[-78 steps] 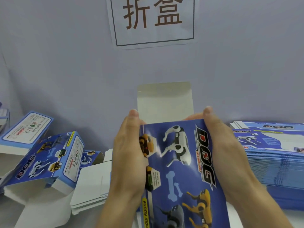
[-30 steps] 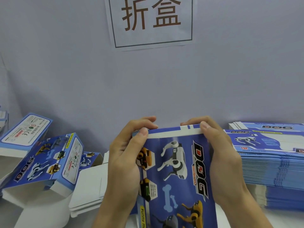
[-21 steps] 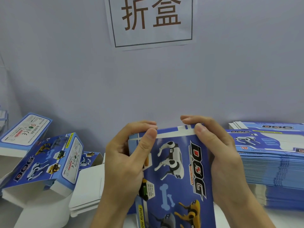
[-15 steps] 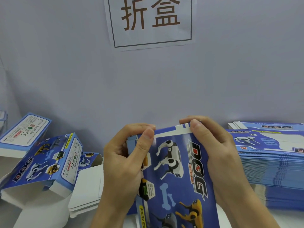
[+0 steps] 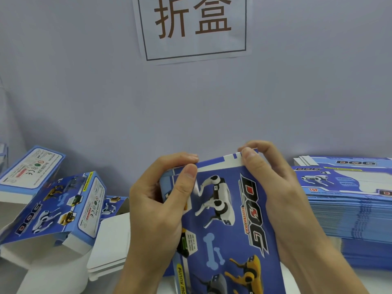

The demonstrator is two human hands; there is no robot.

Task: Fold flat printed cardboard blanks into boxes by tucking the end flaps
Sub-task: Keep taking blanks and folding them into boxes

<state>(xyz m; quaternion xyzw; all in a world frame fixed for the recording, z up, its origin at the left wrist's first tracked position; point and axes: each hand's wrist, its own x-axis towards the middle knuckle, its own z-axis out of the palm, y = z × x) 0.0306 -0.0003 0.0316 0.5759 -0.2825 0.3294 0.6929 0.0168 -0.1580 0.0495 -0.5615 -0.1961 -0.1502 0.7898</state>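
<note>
The box [image 5: 229,219] is held up at centre, long axis running from 6 to 12 o'clock, its far end at 12 with the top flap [image 5: 220,164] folded over along that edge. The left hand [image 5: 157,211] grips the left side, thumb pressed on the front corner, fingers curled over the top. The right hand [image 5: 275,187] pinches the 1 o'clock corner, thumb in front. Both sit equally near the flap; seating it probably calls for pressing toward 6. Folded boxes [image 5: 57,204] lie at 9, a stack of blanks [image 5: 350,200] at 3.
</note>
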